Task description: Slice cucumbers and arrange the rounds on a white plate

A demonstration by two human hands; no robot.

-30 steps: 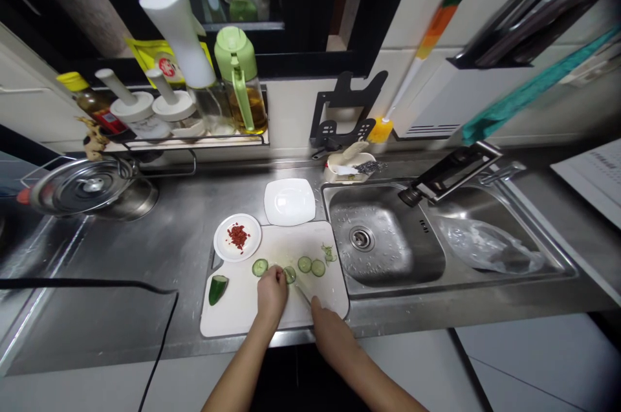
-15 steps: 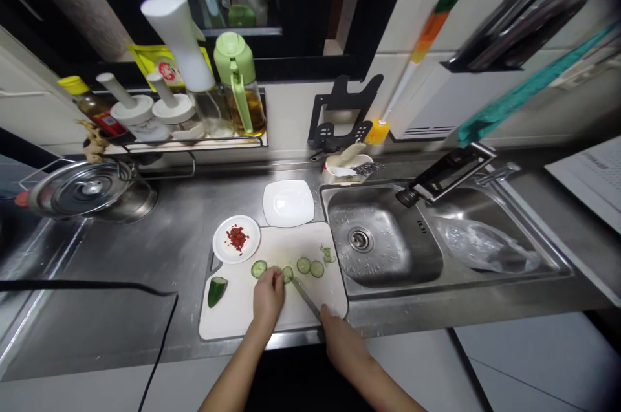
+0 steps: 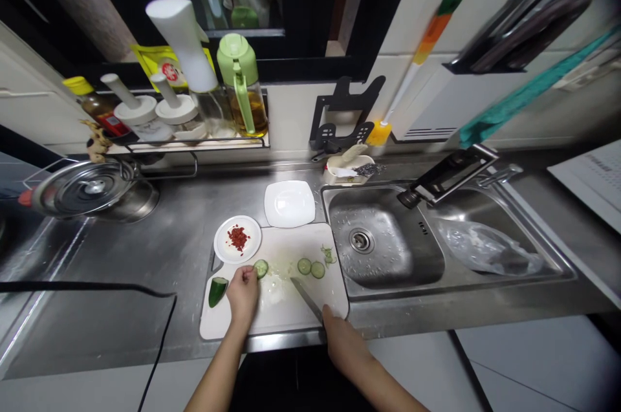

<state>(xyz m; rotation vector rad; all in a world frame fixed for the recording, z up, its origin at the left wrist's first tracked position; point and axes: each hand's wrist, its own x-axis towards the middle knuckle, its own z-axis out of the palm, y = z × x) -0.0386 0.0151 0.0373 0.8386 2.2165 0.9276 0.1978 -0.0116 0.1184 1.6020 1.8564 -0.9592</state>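
Left hand (image 3: 242, 295) shifted left on cutting board (image 3: 286, 308), steel counter (image 3: 145, 257)

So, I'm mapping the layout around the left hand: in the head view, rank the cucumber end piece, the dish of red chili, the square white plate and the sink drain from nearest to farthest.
1. Cucumber end piece, just left of the left hand.
2. Dish of red chili, behind the hand.
3. Square white plate, farther back and right.
4. Sink drain, off to the right in the sink.
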